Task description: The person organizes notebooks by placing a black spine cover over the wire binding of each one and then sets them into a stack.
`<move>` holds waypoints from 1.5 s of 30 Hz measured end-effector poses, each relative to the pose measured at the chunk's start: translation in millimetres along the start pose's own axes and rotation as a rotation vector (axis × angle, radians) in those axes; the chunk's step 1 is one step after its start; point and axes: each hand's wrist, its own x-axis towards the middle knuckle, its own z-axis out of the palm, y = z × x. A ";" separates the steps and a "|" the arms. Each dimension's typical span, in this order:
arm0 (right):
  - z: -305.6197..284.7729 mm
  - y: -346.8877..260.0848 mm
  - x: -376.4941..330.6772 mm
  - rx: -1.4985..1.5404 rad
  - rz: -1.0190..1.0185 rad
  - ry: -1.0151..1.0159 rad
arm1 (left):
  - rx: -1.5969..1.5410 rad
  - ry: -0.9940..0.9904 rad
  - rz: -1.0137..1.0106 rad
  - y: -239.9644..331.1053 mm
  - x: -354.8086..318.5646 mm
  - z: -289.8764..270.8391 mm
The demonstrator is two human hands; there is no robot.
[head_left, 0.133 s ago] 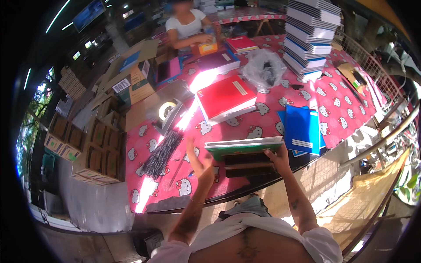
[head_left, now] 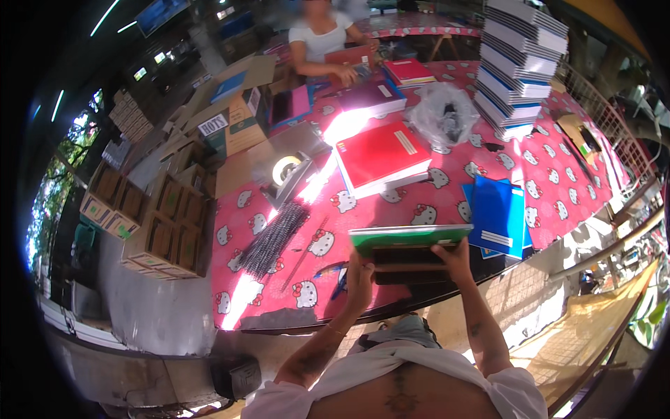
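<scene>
Green-covered notebook [head_left: 408, 237] lies on top of a small stack that both hands hold just above the near edge of the table [head_left: 558, 181]; under it sit 2 darker volumes [head_left: 408, 264], their spines facing the camera. Left hand [head_left: 359, 278] grips the stack's left end, fingers wrapped up along its side. Right hand [head_left: 455, 258] grips the right end, thumb and fingers clenched on the lower edge. Both forearms come in from the lower edge of the frame.

Table cover: pink-red cloth with white cartoon-cat print. Items counted on it:
- 1 red hardcover book [head_left: 380, 157], lying on white-edged volumes, beyond the held stack.
- 1 pile of blue notebooks [head_left: 497, 215], just right of the held stack; at least 2 covers visible.
- 1 bundle of black spiral binding coils [head_left: 273, 239], left of the hands, lying diagonally.
- 1 tape dispenser [head_left: 287, 171] with 1 roll, past the coils.
- 1 clear plastic bag [head_left: 443, 115] holding dark contents.
- 1 tall stack of white-edged books [head_left: 516, 63] at the far right; count cannot be told exactly.

Another person [head_left: 322, 38] in a white top sits at the far side, hands on red books [head_left: 407, 70]. Cardboard boxes [head_left: 150, 223] stand in rows on the floor, left of the table.
</scene>
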 end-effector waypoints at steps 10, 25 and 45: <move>62.8 -134.2 -7.6 -0.792 -0.858 0.092 | 1.296 0.367 0.731 45.5 118.3 -109.8; 135.6 -118.3 22.8 -0.867 -0.757 -0.403 | 0.786 0.166 0.847 114.1 -24.7 -9.6; 131.9 -117.9 28.7 -0.814 -0.679 -0.450 | 1.028 -0.039 0.771 150.2 -16.9 -9.8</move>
